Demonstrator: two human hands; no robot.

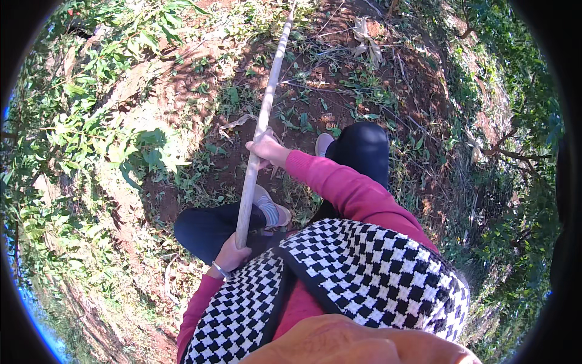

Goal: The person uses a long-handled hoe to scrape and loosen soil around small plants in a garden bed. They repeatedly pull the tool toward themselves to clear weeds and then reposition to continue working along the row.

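A long pale wooden pole (pixel 273 77) slants from near my waist up to the top edge of the view, where its far end cannot be made out. My right hand (pixel 266 148) is closed around the pole partway along. My left hand (pixel 233 255), with a metal bangle at the wrist, grips the pole's near end beside my left thigh. Weeds and reddish-brown soil (pixel 223 175) lie beneath the pole. My two shoes stand on the ground on either side of it, partly covered by my dark trousers.
Leafy green branches (pixel 150 150) reach in from the left. Shrubs with bare twigs (pixel 514 154) stand along the right. A dry, pale husk-like plant piece (pixel 366 43) lies on the ground ahead, among thin sticks and low weeds.
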